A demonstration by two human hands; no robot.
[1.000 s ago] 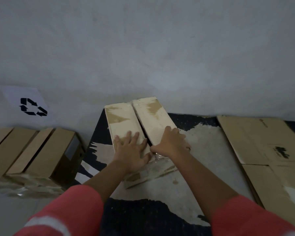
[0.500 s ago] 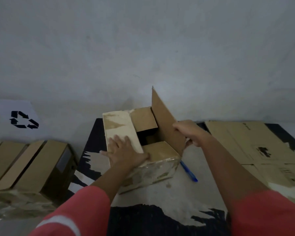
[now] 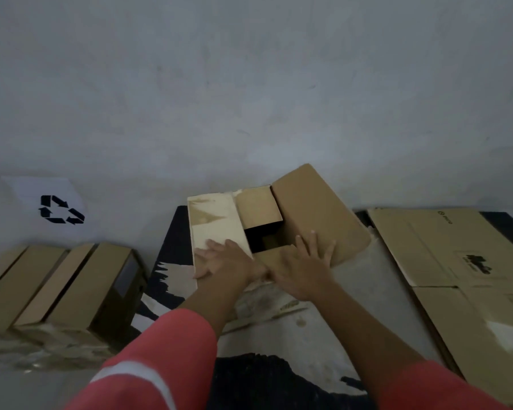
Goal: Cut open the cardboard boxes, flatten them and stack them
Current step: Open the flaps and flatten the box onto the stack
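- The box [image 3: 262,301] sits mid-counter [image 3: 365,294], its right flap [image 3: 317,208] folded out toward 2 o'clock.
- Left hand [image 3: 228,264], fingers straight, presses the closed left flap [image 3: 214,223].
- Right hand [image 3: 305,269], fingers spread flat, rests on the right flap.

The open box [image 3: 314,214] is seen in plain brown, with one flap [image 3: 215,223] bleached cream and stained tan. The worktop [image 3: 172,241] is black, scuffed with pale patches. A white sheet [image 3: 27,187] is printed with black recycling arrows. The left sleeve [image 3: 166,350] is coral red, crossed by a white stripe.
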